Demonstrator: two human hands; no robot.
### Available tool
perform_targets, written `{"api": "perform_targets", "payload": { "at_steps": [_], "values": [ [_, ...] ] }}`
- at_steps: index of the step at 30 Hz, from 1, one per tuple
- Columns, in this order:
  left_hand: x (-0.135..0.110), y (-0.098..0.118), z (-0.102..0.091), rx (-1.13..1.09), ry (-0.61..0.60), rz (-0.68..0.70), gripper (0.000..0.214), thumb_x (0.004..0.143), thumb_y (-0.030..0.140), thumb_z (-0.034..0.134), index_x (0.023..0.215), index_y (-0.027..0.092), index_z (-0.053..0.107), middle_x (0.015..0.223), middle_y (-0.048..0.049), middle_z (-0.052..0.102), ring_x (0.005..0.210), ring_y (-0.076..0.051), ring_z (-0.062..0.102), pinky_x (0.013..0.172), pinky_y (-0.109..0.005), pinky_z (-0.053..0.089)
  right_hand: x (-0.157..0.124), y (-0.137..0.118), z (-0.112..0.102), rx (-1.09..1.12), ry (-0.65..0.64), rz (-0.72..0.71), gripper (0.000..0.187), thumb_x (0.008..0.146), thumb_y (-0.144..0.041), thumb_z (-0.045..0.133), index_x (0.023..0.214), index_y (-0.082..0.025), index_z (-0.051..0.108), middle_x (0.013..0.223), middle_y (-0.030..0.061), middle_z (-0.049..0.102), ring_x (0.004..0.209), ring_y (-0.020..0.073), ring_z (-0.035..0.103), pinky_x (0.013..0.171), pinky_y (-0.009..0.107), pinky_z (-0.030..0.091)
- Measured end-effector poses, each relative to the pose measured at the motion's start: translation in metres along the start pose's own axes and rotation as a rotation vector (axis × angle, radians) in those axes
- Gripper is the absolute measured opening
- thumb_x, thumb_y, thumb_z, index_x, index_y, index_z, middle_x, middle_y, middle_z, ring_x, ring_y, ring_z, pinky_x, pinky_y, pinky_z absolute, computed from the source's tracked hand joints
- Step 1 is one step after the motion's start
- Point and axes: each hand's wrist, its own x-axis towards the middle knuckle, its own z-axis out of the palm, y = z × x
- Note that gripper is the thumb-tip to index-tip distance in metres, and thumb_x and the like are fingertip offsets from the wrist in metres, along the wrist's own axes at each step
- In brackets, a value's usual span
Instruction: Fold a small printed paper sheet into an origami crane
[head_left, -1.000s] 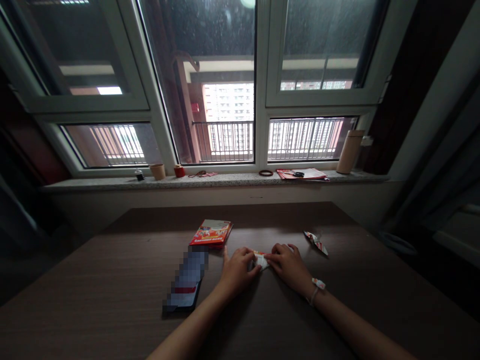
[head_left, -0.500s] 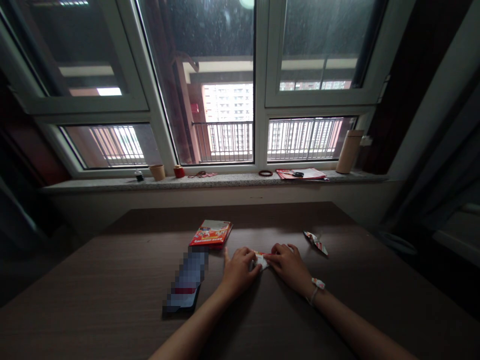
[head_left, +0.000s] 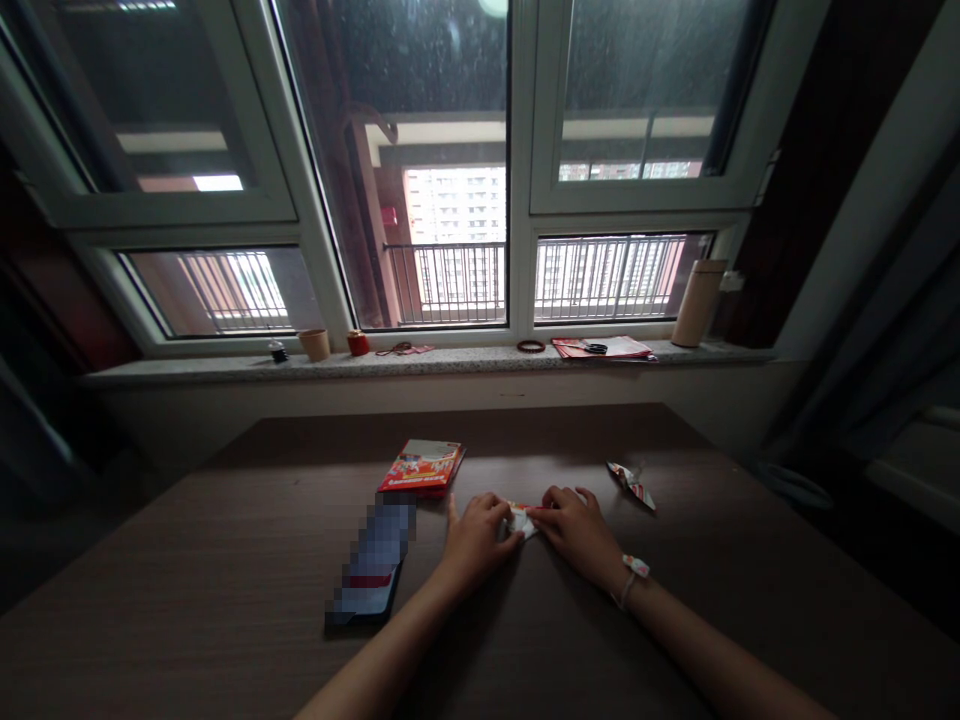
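Observation:
Between my hands on the table lies a small folded piece of paper [head_left: 523, 523], white with some red and orange. My left hand [head_left: 478, 542] grips its left side, thumb and fingers bent around the edge. Against its right side press the fingertips of my right hand [head_left: 582, 535], whose wrist wears a light bracelet [head_left: 636, 568]. Parts of the paper are hidden beneath the fingers. To the right sits another folded paper shape [head_left: 632, 487], patterned red and white with pointed ends.
A phone [head_left: 373, 565] with a blurred-out screen lies left of my hands. Just beyond it is a stack of red printed leaflets [head_left: 421, 470]. The windowsill holds a paper cup [head_left: 315, 345], a red jar [head_left: 358, 343], red papers with scissors [head_left: 604, 348] and a tan bottle [head_left: 697, 303].

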Motion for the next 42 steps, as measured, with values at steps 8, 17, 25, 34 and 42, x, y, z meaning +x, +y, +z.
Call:
{"api": "perform_targets", "payload": {
  "at_steps": [8, 17, 25, 34, 42],
  "values": [
    [0.0, -0.005, -0.002, 0.004, -0.033, 0.026, 0.026, 0.079, 0.041, 0.063, 0.101, 0.03, 0.061, 0.113, 0.0, 0.061, 0.113, -0.024, 0.053, 0.111, -0.066, 0.005, -0.001, 0.0, -0.001, -0.014, -0.012, 0.005, 0.024, 0.092, -0.031, 0.051, 0.106, -0.04, 0.068, 0.101, 0.0007, 0.062, 0.098, 0.0178, 0.055, 0.102, 0.046, 0.025],
    [-0.004, -0.008, -0.002, 0.003, -0.023, 0.055, 0.02, 0.087, 0.039, 0.053, 0.102, 0.031, 0.063, 0.121, -0.0006, 0.06, 0.117, -0.023, 0.052, 0.111, -0.065, 0.004, -0.002, 0.001, 0.005, -0.054, 0.012, -0.024, 0.026, 0.092, -0.031, 0.051, 0.111, -0.043, 0.065, 0.1, 0.0005, 0.062, 0.097, 0.0175, 0.055, 0.104, 0.048, 0.023],
    [0.001, 0.003, -0.001, 0.037, 0.019, 0.002, 0.02, 0.087, 0.041, 0.052, 0.094, 0.027, 0.065, 0.11, -0.0031, 0.064, 0.11, -0.023, 0.053, 0.11, -0.06, 0.011, -0.004, -0.001, 0.004, -0.061, 0.015, -0.04, 0.026, 0.093, -0.029, 0.049, 0.109, -0.04, 0.066, 0.098, 0.0004, 0.061, 0.095, 0.0172, 0.054, 0.106, 0.049, 0.02],
    [0.0, 0.004, -0.001, 0.057, 0.034, -0.005, 0.019, 0.083, 0.041, 0.057, 0.094, 0.028, 0.064, 0.109, -0.002, 0.063, 0.109, -0.023, 0.054, 0.109, -0.06, 0.015, -0.006, -0.004, 0.0, -0.062, 0.012, -0.038, 0.024, 0.093, -0.03, 0.048, 0.103, -0.037, 0.068, 0.097, 0.0004, 0.061, 0.096, 0.0174, 0.054, 0.107, 0.049, 0.018],
    [0.001, 0.004, 0.0, 0.054, 0.022, -0.015, 0.021, 0.082, 0.042, 0.058, 0.096, 0.027, 0.063, 0.11, -0.0025, 0.062, 0.111, -0.024, 0.052, 0.109, -0.06, 0.016, -0.005, -0.003, 0.001, -0.063, 0.007, -0.03, 0.025, 0.094, -0.031, 0.047, 0.109, -0.04, 0.066, 0.098, 0.0007, 0.061, 0.096, 0.0176, 0.054, 0.107, 0.051, 0.017]
  ]
}}
